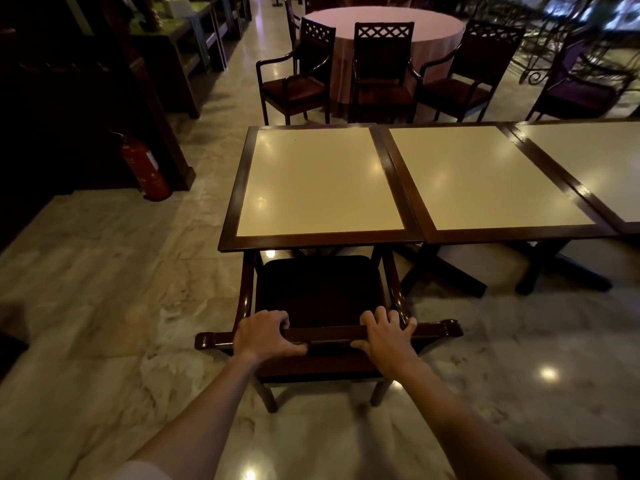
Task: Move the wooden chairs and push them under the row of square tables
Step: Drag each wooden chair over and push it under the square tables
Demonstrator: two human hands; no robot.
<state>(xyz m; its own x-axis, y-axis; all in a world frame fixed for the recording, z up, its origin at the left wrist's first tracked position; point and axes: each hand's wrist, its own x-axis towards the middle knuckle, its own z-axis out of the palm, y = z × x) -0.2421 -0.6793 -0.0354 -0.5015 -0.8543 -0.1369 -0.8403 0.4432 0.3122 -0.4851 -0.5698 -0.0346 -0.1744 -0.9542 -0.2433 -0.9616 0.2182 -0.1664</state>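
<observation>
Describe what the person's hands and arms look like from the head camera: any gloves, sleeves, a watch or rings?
Both hands, the left hand and the right hand, are bare: no gloves, and no rings or watch show. Both forearms are uncovered down to the wrists. A pale, whitish sleeve edge shows at the bottom of the frame on the left arm; the right arm's upper part is out of frame.

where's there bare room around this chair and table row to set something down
All three square table tops show bare cream panels inside dark wood borders. Open marble floor lies left of the chair, between it and the fire extinguisher. It is crowded beyond the row, where armchairs ring the round table. Both hands, left and right, grip the chair's top rail.
</observation>
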